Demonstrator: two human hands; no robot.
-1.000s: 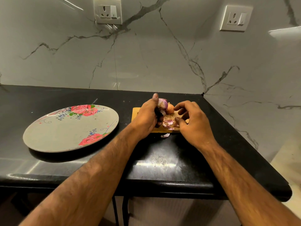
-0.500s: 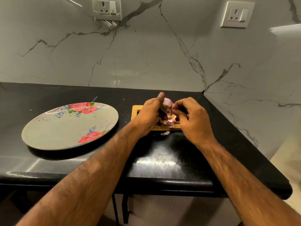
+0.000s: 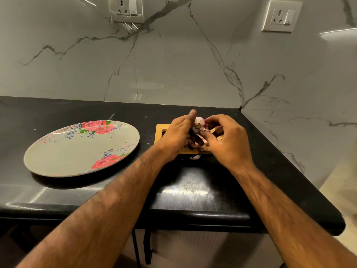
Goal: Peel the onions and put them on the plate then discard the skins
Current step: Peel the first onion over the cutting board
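**Onion between both hands, plate away to the left**

The onion (image 3: pixel 199 123) is held over the wooden board (image 3: pixel 160 130). The left hand (image 3: pixel 176 137) grips it with the rooty end facing the person. The right hand (image 3: pixel 227 141) pinches at the onion's right side, apparently at the skin. The plate (image 3: pixel 77 151) lies well apart, out beyond the left hand, so that hand is probably better placed to carry it.

Wooden board (image 3: pixel 159 127) on black counter (image 3: pixel 108 111); two wall sockets (image 3: pixel 126 9) (image 3: pixel 281 15).
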